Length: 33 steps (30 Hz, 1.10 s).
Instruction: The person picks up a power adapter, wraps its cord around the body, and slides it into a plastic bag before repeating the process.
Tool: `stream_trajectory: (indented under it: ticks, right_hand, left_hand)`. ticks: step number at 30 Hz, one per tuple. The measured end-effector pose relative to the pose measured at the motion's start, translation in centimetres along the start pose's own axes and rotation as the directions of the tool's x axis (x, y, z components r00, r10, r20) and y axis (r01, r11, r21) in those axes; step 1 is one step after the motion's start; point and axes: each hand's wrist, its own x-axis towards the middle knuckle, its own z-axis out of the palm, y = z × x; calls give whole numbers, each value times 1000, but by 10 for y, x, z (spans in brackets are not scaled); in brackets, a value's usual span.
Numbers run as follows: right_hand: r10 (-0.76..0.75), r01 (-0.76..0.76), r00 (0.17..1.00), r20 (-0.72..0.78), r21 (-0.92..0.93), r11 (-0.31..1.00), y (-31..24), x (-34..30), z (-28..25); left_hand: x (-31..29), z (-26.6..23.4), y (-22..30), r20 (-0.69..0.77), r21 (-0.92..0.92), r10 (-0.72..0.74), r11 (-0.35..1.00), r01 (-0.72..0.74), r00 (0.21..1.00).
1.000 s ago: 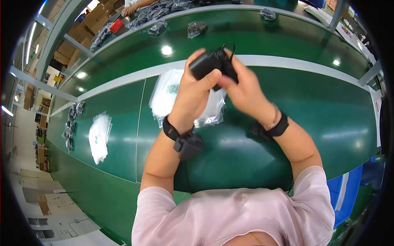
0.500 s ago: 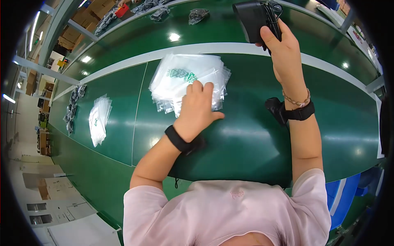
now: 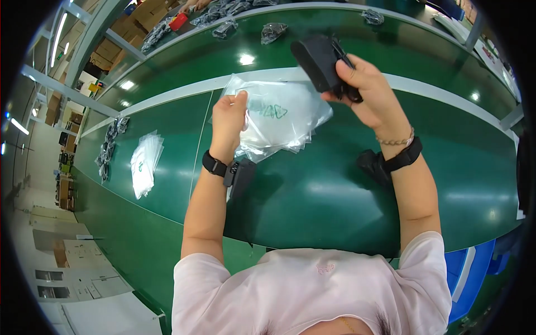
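Note:
My right hand [image 3: 365,89] is closed around a black power adapter [image 3: 317,58] with its cable bundled against it, held up over the far side of the work table. To its left, my left hand [image 3: 230,117] is closed in a pinch on a clear plastic bag [image 3: 237,84], at the left side of the bag pile. Beneath lies the fanned pile of clear plastic bags [image 3: 287,131] with green printed marks; where the pinched bag ends and the pile begins is hard to make out. Both wrists carry black straps with small black devices.
A smaller stack of clear bags [image 3: 146,164] lies on the green table [image 3: 312,206] to the left. Beyond it is a row of bagged black items [image 3: 107,148]. More bagged items [image 3: 273,32] sit across the pale raised strip. At the far left another person's hand [image 3: 192,5] shows.
My left hand has gone from resting spread on the bag pile to pinching a bag at its left side. My right hand has brought the adapter left and nearer, toward the pile.

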Motion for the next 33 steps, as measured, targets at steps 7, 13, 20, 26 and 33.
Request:
stream_trajectory:
  ticks: [7, 13, 20, 26, 33]
  right_hand:
    - [151, -150, 989, 4, 142, 978, 42, 5, 9]
    - [345, -304, 926, -150, 241, 922, 106, 28, -1]
    - [403, -330, 890, -212, 311, 892, 132, 39, -9]
    - [421, -331, 887, -191, 373, 867, 131, 42, -17]
    - [277, -118, 923, -266, 490, 864, 116, 42, -39]
  left_hand:
    - [0, -1, -9, 100, 282, -24, 959, -5, 995]
    - [30, -31, -32, 105, 311, 43, 948, -74, 994]
    - [45, -45, -36, 158, 811, 625, 359, -461, 765]
    - [-32, 41, -34, 553, 581, 442, 403, -707, 706]
    - [-16, 71, -40, 456, 784, 297, 312, -537, 839]
